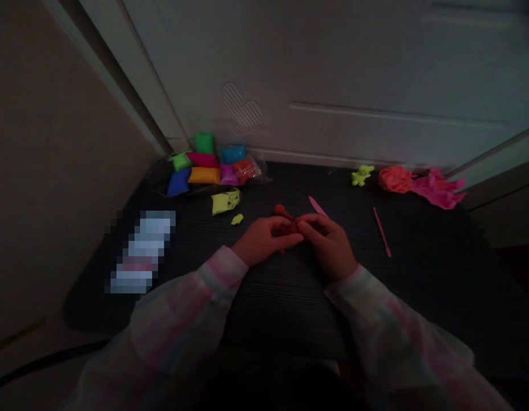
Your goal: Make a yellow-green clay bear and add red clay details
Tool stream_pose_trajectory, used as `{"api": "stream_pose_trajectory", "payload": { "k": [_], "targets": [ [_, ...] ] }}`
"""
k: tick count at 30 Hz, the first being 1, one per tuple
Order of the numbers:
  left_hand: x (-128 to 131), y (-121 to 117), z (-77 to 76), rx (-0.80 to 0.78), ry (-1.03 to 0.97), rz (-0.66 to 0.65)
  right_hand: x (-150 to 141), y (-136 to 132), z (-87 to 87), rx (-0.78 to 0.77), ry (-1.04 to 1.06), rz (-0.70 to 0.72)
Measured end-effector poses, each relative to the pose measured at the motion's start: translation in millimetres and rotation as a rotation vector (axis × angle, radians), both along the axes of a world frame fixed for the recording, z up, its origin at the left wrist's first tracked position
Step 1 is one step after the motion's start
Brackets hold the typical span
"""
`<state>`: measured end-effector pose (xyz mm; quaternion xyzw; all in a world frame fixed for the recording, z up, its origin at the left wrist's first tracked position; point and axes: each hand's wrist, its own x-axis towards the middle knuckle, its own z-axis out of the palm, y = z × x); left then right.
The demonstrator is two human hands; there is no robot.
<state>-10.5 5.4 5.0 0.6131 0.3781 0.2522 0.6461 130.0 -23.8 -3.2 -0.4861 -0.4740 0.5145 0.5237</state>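
Observation:
Over the middle of the dark table, my left hand (264,238) and my right hand (328,242) meet at the fingertips. Between them they pinch a small piece of red modelling clay (295,226), mostly covered by my fingers. A rounded red lump (279,210) shows just beyond my left fingers; whether it joins the held piece I cannot tell. Behind my right fingers lies a pink modelling knife (317,205), its lower end hidden. To the left of my left hand are a scrap of yellow clay (237,219) and an opened yellow clay packet (226,202).
Several coloured clay packets (204,174) sit in a clear bag at the back left. A blurred-out phone-like screen (144,251) lies left. At right are a thin pink tool (381,231), a yellow bear figure (360,176), and crumpled orange (396,179) and pink (439,188) pieces.

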Motion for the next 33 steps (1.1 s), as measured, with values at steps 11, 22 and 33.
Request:
{"api": "stream_pose_trajectory", "payload": {
  "k": [11, 22, 33],
  "targets": [
    [-1.5, 1.2, -1.1, 0.069, 0.127, -0.031, 0.3, -0.3, -0.7, 0.018, 0.054, 0.02],
    [-3.4, 1.2, 2.0, 0.126, 0.12, 0.178, 2.3, 0.2, -4.9, 0.048, -0.008, -0.077],
    [-3.4, 0.3, 0.7, 0.126, 0.068, 0.204, 2.9, 0.8, -2.7, 0.004, -0.072, -0.091]
  ]
}}
